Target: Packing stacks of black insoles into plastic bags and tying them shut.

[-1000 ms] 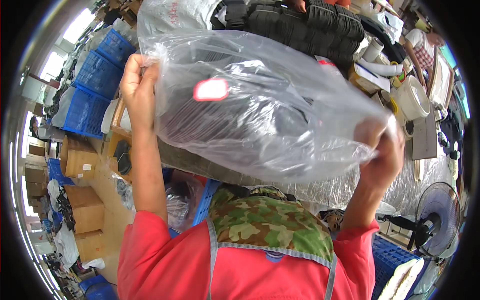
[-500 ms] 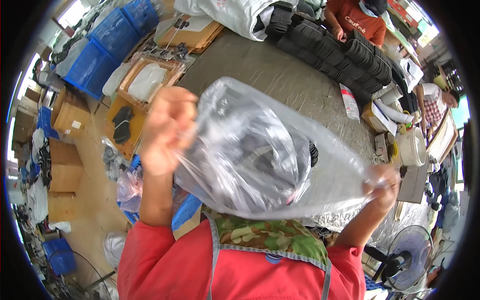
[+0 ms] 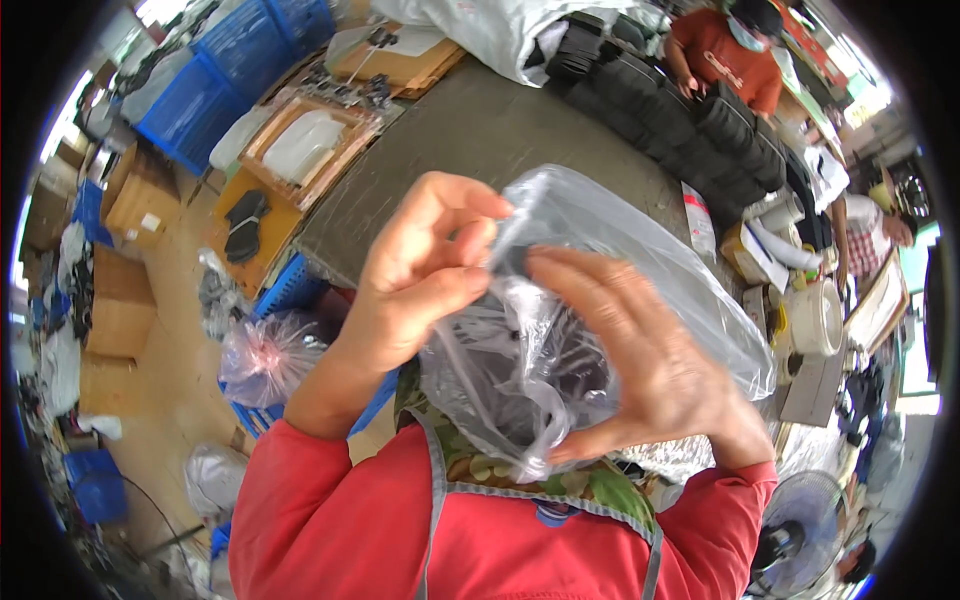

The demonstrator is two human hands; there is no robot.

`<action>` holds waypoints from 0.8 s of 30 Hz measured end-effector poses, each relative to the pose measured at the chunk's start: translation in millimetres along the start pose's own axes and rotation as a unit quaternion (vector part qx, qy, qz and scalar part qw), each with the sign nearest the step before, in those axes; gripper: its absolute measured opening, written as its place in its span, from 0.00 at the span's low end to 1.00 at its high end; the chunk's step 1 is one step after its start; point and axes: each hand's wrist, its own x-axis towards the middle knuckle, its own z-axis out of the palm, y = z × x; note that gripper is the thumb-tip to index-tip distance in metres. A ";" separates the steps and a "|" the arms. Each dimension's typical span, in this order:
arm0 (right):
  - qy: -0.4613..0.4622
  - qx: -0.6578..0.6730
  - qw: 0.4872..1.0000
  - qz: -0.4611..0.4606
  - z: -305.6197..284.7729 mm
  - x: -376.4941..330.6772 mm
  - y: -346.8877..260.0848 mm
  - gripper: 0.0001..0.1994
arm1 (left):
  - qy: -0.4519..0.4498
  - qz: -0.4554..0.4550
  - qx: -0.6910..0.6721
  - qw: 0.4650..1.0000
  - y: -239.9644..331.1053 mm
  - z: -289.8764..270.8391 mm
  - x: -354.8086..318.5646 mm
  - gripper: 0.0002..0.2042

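Observation:
A large clear plastic bag [image 3: 640, 225] hangs in front of my chest, with dark things inside that I cannot make out clearly. The fingertips of my left hand [image 3: 425, 270] pinch the bag's edge on its left side. Across the bunched middle of the plastic arches my right hand [image 3: 665, 365], its fingers at the upper folds and its thumb at the lower ones, gripping the gathered part between them.
Beyond the bag lies a grey worktable [image 3: 460, 140]. Stacks of black bundled pieces [image 3: 670, 120] line its far side, near a person in an orange shirt [image 3: 725, 60]. Blue crates [image 3: 195, 120] stand at left, a fan [image 3: 800, 530] at lower right.
My right hand has come in from the far right to the middle of the bag. The left hand has shifted right, and the stretched plastic is now bunched together.

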 end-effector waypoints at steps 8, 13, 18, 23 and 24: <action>0.062 -0.149 0.982 -0.101 46.2 3.6 23.9 0.15 | 0.050 0.048 -0.038 0.997 -7.0 -3.1 -11.1 0.16; 0.092 0.025 0.995 0.035 6.9 -9.7 33.3 0.12 | 0.063 0.064 -0.058 0.994 -13.9 -15.4 -11.9 0.16; 0.275 -0.095 0.930 0.224 -74.5 -83.3 38.3 0.08 | 0.040 0.027 -0.076 0.996 -3.9 -13.9 0.3 0.18; 0.167 -0.298 0.937 0.071 -105.5 -60.0 0.3 0.07 | -0.026 0.028 -0.022 0.999 6.0 23.6 19.6 0.17; 0.071 -0.356 0.931 -0.026 -102.7 -37.4 -5.0 0.08 | -0.051 0.016 -0.045 0.998 7.3 32.3 24.8 0.17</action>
